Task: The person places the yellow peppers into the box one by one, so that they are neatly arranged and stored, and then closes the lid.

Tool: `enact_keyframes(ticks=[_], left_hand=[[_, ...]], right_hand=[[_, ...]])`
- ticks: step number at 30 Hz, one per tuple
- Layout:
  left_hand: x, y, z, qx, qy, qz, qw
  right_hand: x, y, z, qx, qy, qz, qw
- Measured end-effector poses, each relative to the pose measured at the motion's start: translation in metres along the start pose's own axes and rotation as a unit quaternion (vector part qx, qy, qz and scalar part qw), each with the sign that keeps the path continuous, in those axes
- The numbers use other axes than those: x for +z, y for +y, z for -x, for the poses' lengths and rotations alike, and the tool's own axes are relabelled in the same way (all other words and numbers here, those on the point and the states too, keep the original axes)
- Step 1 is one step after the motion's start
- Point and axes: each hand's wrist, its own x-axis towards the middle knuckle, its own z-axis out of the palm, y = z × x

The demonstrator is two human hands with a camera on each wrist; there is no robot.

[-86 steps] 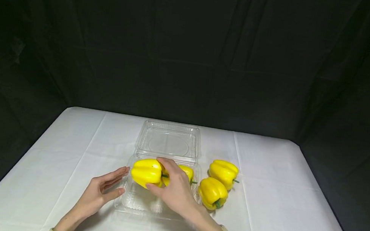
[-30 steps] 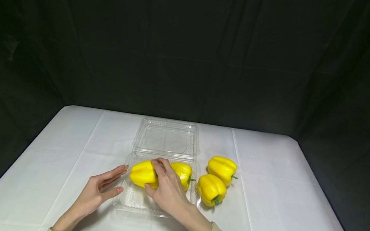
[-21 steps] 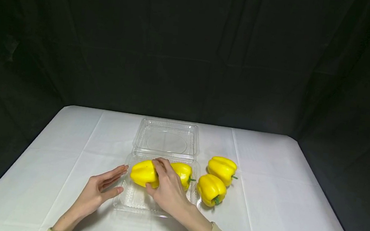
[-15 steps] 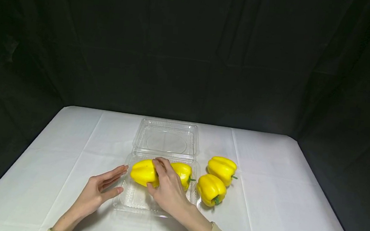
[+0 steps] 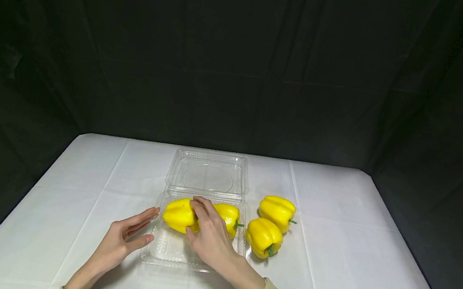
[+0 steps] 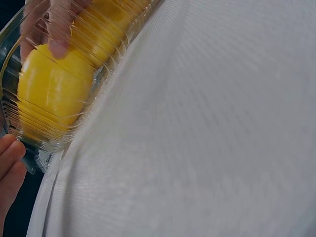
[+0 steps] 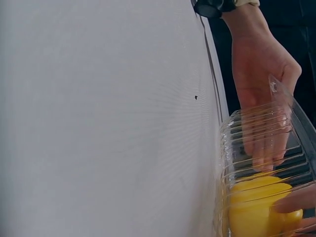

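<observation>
**Right hand (image 5: 212,237) holds 1 yellow pepper (image 5: 176,214) in the clear container (image 5: 169,252)**

The step in hand looks to be placing. The thumb and fingers of the right hand curl round the yellow pepper, which is at the left rear of the container; its weight may or may not be down, I cannot tell. A 2nd pepper (image 5: 228,215) lies just to its right, while the lid (image 5: 209,173) lies folded back behind. The left hand (image 5: 119,240) grips nothing, its fingers nearly straight and its thumb well apart, by the left rim (whether they touch it, I cannot tell).

The next move, I judge, calls for easing the grip without nudging the neighbour, since rounded sides could roll. A front pepper (image 5: 264,238) and a rear pepper (image 5: 276,211) rest on the white cloth (image 5: 339,252), right of the container.
</observation>
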Motion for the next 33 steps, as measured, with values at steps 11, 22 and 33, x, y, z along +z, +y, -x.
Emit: enact_keyframes(ticks=[11, 22, 33], left_hand=[[-0.002, -0.004, 0.0, 0.019, -0.013, 0.023, 0.9995], [-0.002, -0.005, 0.0, 0.042, -0.024, 0.035, 0.9982], [-0.002, -0.005, 0.0, 0.042, -0.029, 0.035, 0.9981]], right_hand=[[-0.005, 0.0, 0.0, 0.001, -0.002, -0.043, 0.9991], [-0.031, -0.005, 0.005, 0.03, -0.021, -0.076, 0.9964], [-0.062, 0.005, 0.02, 0.038, -0.006, -0.058, 0.9976]])
